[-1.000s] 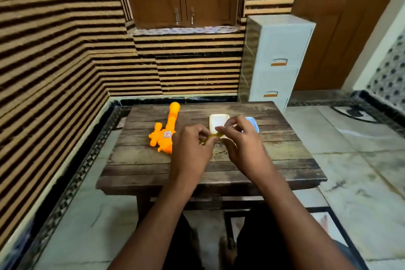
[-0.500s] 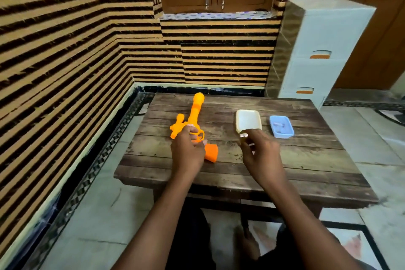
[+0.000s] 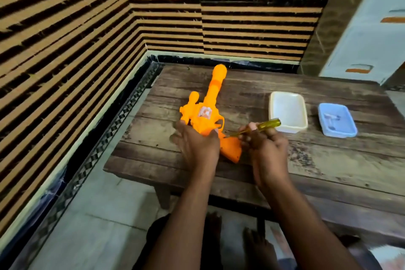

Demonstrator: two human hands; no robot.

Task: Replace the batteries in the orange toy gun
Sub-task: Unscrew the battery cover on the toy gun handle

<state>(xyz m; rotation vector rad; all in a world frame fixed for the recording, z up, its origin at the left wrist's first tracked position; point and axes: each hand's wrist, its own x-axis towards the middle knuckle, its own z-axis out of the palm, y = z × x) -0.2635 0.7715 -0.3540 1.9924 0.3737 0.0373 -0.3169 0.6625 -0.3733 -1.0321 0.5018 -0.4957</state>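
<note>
Two shallow rectangular plastic tubs sit on the dark wooden plank bench (image 3: 328, 166), side by side but apart: a white tub (image 3: 288, 111) that looks empty, and to its right a blue tub (image 3: 337, 119) holding small pale items too blurred to count. One orange plastic toy gun (image 3: 208, 114) lies on the bench left of the tubs, barrel pointing away. The left hand (image 3: 197, 147) rests on its body, fingers curled over it. The right hand (image 3: 266, 147) grips one yellow-handled screwdriver (image 3: 262, 126), tip at the gun's grip.
</note>
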